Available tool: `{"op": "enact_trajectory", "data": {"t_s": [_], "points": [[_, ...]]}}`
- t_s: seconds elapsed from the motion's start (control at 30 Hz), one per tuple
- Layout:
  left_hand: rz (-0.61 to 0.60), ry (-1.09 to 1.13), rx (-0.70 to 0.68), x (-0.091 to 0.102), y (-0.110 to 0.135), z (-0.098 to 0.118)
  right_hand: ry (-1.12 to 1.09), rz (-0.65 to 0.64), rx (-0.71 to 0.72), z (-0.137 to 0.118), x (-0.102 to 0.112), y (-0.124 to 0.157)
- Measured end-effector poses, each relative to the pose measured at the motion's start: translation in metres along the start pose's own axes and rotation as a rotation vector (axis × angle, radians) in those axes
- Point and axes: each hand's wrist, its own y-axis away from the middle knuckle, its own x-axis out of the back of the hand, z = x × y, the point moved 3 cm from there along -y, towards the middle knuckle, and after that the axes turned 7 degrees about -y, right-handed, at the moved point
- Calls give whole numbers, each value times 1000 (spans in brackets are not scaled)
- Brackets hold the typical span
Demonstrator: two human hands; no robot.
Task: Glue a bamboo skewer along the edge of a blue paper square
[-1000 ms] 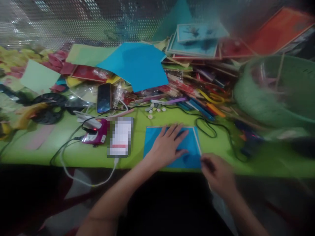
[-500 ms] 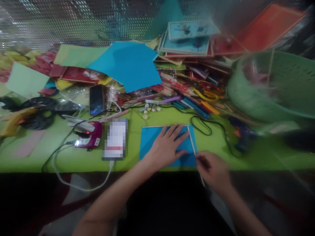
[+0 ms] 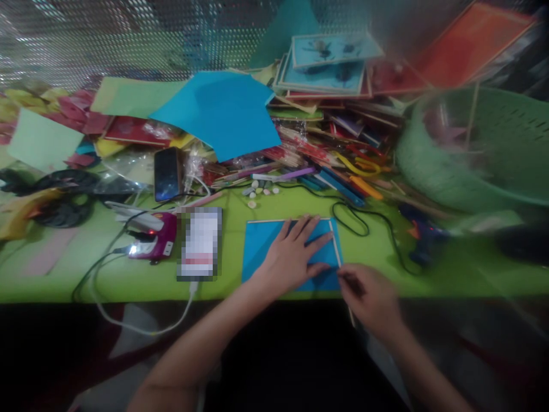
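Pressing flat on a square sheet of bright blue card (image 3: 261,246), the left hand (image 3: 291,257) lies palm down with its fingers spread apart, gripping nothing. The card sits at the near edge of the lime-green worktop (image 3: 86,274), roughly midway along it, its near side almost flush with that edge. Its face is plain and matte, and a thin pale line borders its far side. A thin pale stick (image 3: 335,246) lies along the card's right side, touching it, with its near end jutting past the worktop edge. The right hand (image 3: 371,297) has its fingertips pinched together on this stick beside the card's near right corner. Just left of the card lies a flat phone with a white screen (image 3: 199,243), and beyond that a small magenta device (image 3: 152,240) with a lit spot and trailing leads. A looped black cable (image 3: 355,220) lies off the card's far right corner, near a blue glue gun (image 3: 422,240). A pale green perforated plastic basket (image 3: 472,154) fills the far right corner.
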Motion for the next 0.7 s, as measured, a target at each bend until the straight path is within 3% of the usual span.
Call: {"op": "enact_trajectory", "data": {"t_s": [0.7], "points": [[21, 6, -7, -2, 0, 1, 34, 29, 14, 5, -4, 1]]}}
